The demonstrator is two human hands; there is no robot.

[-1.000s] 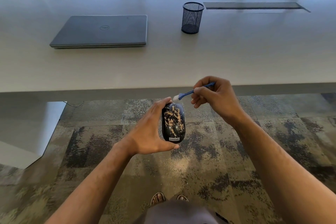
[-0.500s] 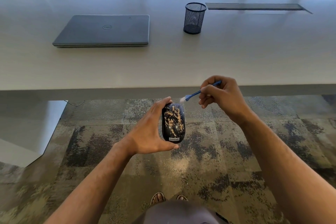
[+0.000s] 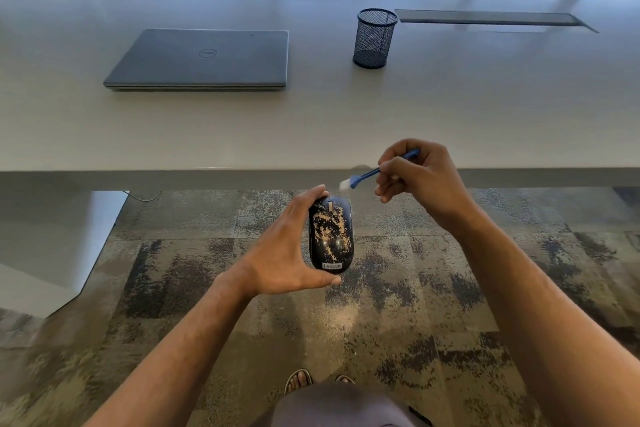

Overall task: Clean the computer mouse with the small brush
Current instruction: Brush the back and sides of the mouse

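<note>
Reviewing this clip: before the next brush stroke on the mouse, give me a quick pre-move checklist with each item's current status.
1. Left hand grips the mouse firmly: ok.
2. Right hand pinches the small brush: ok.
3. Bristles point toward the mouse: ok.
4. Bristles touching the mouse: not ok, they are clear of its front end.
5. Speckled top faces up: ok.
6. Mouse held off the desk, over the floor: ok.

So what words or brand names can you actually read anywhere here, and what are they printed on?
"Lenovo": on a small label at the near end of the computer mouse.
"DELL": round logo on the lid of the closed laptop, seen upside down.
Nothing readable on the small brush or the mesh pen cup.
</note>
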